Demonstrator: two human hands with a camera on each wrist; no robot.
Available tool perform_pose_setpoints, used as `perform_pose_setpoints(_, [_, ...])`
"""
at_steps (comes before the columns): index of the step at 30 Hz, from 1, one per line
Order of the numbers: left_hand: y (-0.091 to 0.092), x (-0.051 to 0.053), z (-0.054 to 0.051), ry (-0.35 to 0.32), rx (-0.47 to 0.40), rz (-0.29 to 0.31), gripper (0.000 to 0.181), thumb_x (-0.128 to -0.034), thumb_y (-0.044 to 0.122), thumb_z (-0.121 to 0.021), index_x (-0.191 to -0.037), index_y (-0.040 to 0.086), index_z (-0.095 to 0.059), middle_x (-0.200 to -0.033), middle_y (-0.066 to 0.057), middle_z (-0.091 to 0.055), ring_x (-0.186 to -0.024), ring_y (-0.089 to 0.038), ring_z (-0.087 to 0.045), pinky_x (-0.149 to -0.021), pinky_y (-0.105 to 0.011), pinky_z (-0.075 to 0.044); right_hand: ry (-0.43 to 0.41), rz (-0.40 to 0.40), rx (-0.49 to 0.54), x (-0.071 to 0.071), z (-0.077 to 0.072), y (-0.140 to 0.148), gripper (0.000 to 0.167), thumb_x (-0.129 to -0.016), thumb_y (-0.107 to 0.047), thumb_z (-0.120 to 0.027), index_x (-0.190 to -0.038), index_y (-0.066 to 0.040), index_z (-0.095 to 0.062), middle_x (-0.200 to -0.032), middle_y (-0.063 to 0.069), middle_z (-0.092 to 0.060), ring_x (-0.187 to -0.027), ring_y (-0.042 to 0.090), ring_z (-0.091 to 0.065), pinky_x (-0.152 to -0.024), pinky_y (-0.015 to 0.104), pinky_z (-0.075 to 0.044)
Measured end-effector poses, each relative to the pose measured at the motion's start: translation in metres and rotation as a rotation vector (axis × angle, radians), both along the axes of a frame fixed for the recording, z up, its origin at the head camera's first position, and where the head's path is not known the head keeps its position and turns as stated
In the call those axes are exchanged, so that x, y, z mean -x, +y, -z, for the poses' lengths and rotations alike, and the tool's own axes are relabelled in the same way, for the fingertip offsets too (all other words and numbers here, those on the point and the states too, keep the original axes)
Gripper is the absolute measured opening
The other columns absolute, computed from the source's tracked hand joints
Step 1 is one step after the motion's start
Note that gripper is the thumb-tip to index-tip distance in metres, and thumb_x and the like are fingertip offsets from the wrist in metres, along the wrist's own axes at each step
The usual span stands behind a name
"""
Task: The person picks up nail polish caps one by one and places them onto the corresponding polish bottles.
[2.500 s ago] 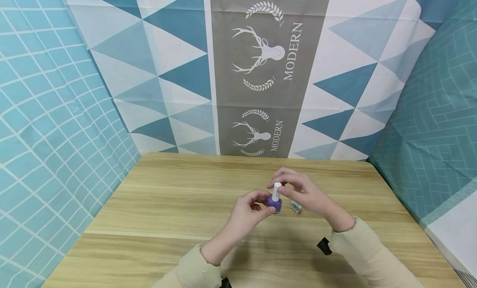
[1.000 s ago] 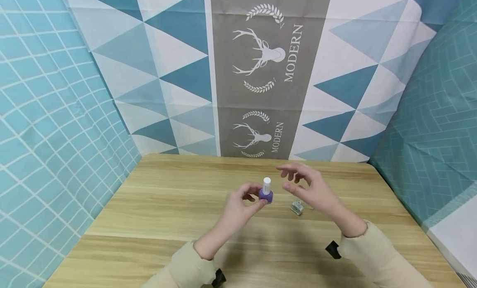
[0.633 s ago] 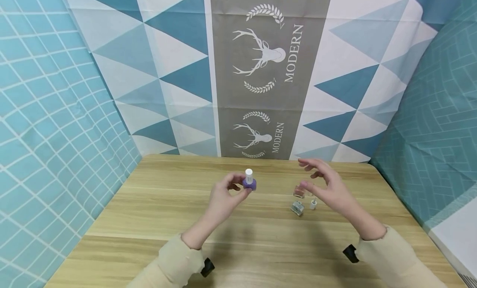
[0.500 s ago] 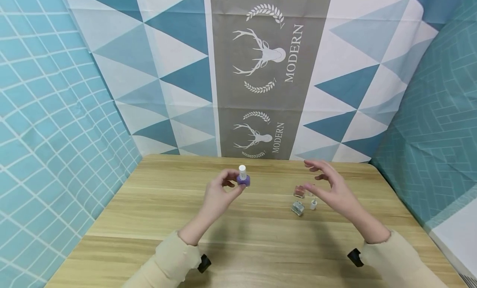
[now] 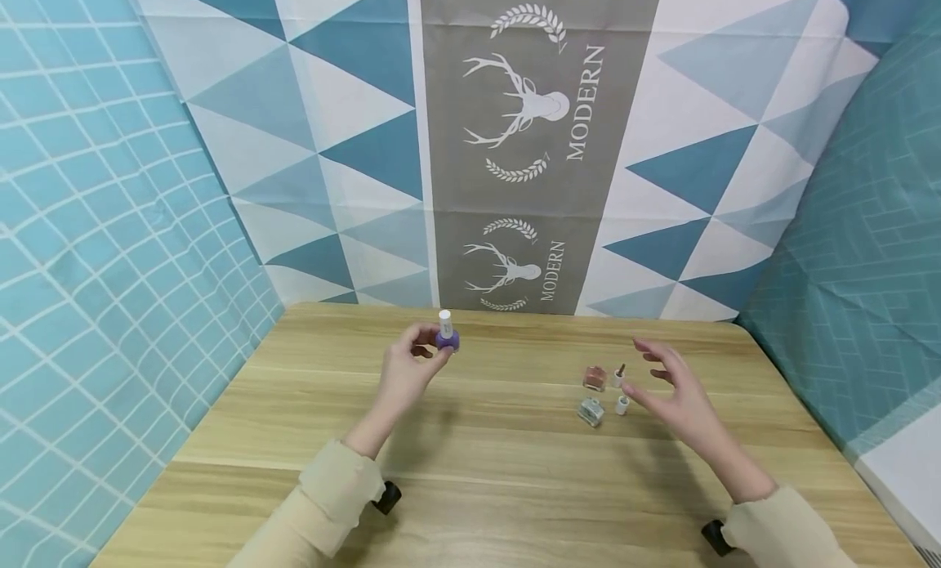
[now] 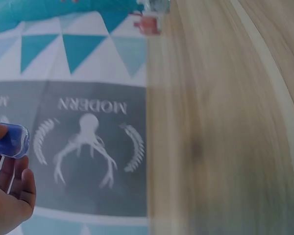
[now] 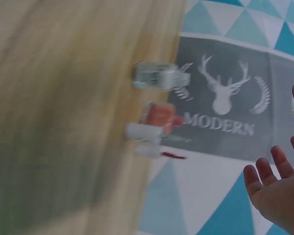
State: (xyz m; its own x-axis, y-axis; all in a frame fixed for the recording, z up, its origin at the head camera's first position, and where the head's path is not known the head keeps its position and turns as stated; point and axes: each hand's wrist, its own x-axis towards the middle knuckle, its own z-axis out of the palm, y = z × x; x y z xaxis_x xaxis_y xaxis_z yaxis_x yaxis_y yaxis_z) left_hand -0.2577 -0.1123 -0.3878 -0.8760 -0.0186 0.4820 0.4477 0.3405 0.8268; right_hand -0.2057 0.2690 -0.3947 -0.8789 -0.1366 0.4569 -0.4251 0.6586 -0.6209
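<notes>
Thumb and fingers of a left hand pinch a small purple nail polish bottle above a wooden table, on the left of the scene I follow from afar. The bottle is glossy and rounded, a clear rim showing round its purple body in the left wrist view; its tall, slim white cap points upward. The right hand is released, fingers spread and loosely bent, its thumb near two white caps on the wood but apart from them in my right wrist view.

Those caps stand upright, brushes up: one cap with a dark red brush, the other a cap with a pale brush. Beside them stand a squarish red bottle and, nearer the wearer, a clear, faceted bottle; the wrist feed blurs both. The caps stand between these bottles and the right hand, and the left fingers cover part of the purple bottle from my overhead angle.

The table has pale, streaked grain and rounded far corners. Behind it I see a creased cloth printed with triangles and stag heads, flanked by a blue grid sheet and a teal brick-patterned sheet.
</notes>
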Motion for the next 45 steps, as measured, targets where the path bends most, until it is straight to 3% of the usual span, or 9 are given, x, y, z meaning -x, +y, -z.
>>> perform_pose_setpoints(5, [-0.01, 0.014, 0.009, -0.006, 0.006, -0.044, 0.025, -0.0776, 0.006, -0.075, -0.1, 0.005, -0.063, -0.093, -0.01, -0.067, -0.082, -0.021, -0.061, -0.071, -0.033, -0.053, -0.031, 0.036, -0.019, 0.001, 0.019, 0.013, 0.062, -0.082, -0.013, -0.073, -0.136, -0.001, -0.044, -0.131, 0.019, -0.046, -0.113, 0.034, -0.047, -0.086, 0.023, -0.044])
perform_pose_setpoints(10, [-0.02, 0.027, 0.019, -0.017, 0.045, -0.066, 0.025, -0.0778, 0.006, -0.075, -0.1, 0.004, -0.063, -0.094, -0.01, -0.067, -0.083, -0.021, -0.061, -0.072, -0.032, -0.052, -0.1, 0.039, -0.029, 0.005, 0.031, 0.023, 0.064, -0.082, -0.012, -0.073, -0.136, 0.003, -0.04, -0.128, 0.024, -0.045, -0.11, 0.039, -0.048, -0.085, 0.048, -0.048])
perform_pose_setpoints(13, [-0.025, 0.035, 0.023, -0.019, 0.091, -0.07, 0.026, -0.0785, 0.007, -0.074, -0.102, 0.004, -0.063, -0.095, -0.009, -0.067, -0.085, -0.02, -0.062, -0.072, -0.03, -0.051, -0.144, 0.029, -0.025, 0.007, 0.038, 0.028, 0.066, -0.082, -0.011, -0.072, -0.137, 0.004, -0.038, -0.124, 0.027, -0.047, -0.107, 0.042, -0.049, -0.083, 0.055, -0.047])
perform_pose_setpoints(19, [-0.032, 0.05, 0.03, -0.089, 0.121, -0.093, 0.027, -0.0802, 0.01, -0.073, -0.104, 0.003, -0.062, -0.098, -0.011, -0.066, -0.089, -0.022, -0.061, -0.072, -0.026, -0.049, -0.218, 0.019, -0.052, 0.013, 0.049, 0.036, 0.06, -0.084, -0.015, -0.071, -0.133, 0.003, -0.041, -0.118, 0.024, -0.054, -0.104, 0.041, -0.052, -0.079, 0.047, -0.05])
perform_pose_setpoints(26, [-0.037, 0.064, 0.038, -0.168, 0.096, -0.127, 0.029, -0.082, 0.01, -0.071, -0.107, 0.0, -0.06, -0.103, -0.016, -0.065, -0.094, -0.027, -0.06, -0.079, -0.032, -0.049, -0.27, 0.014, -0.083, 0.024, 0.056, 0.038, 0.051, -0.084, -0.02, -0.072, -0.124, 0.003, -0.05, -0.108, 0.017, -0.059, -0.098, 0.032, -0.056, -0.074, 0.035, -0.051])
perform_pose_setpoints(31, [-0.041, 0.073, 0.047, -0.227, 0.111, -0.115, 0.032, -0.0819, 0.009, -0.071, -0.11, -0.001, -0.058, -0.106, -0.019, -0.063, -0.098, -0.03, -0.06, -0.085, -0.039, -0.05, -0.283, 0.0, -0.114, 0.034, 0.062, 0.04, 0.049, -0.082, -0.021, -0.074, -0.12, 0.0, -0.054, -0.102, 0.012, -0.061, -0.092, 0.025, -0.058, -0.071, 0.026, -0.049])
perform_pose_setpoints(38, [-0.042, 0.084, 0.058, -0.303, 0.126, -0.095, 0.032, -0.0819, 0.006, -0.07, -0.111, -0.001, -0.058, -0.107, -0.018, -0.062, -0.097, -0.03, -0.061, -0.084, -0.038, -0.052, -0.327, -0.06, -0.125, 0.042, 0.068, 0.039, 0.041, -0.081, -0.022, -0.074, -0.11, 0.0, -0.055, -0.096, 0.007, -0.06, -0.084, 0.017, -0.055, -0.065, 0.023, -0.046])
perform_pose_setpoints(45, [-0.045, 0.088, 0.065, -0.366, 0.136, -0.078, 0.029, -0.082, 0.003, -0.069, -0.108, -0.004, -0.058, -0.106, -0.02, -0.061, -0.098, -0.032, -0.06, -0.088, -0.04, -0.05, -0.358, -0.081, -0.156, 0.047, 0.071, 0.037, 0.036, -0.082, -0.02, -0.074, -0.107, -0.002, -0.055, -0.09, 0.005, -0.059, -0.077, 0.012, -0.051, -0.061, 0.022, -0.044])
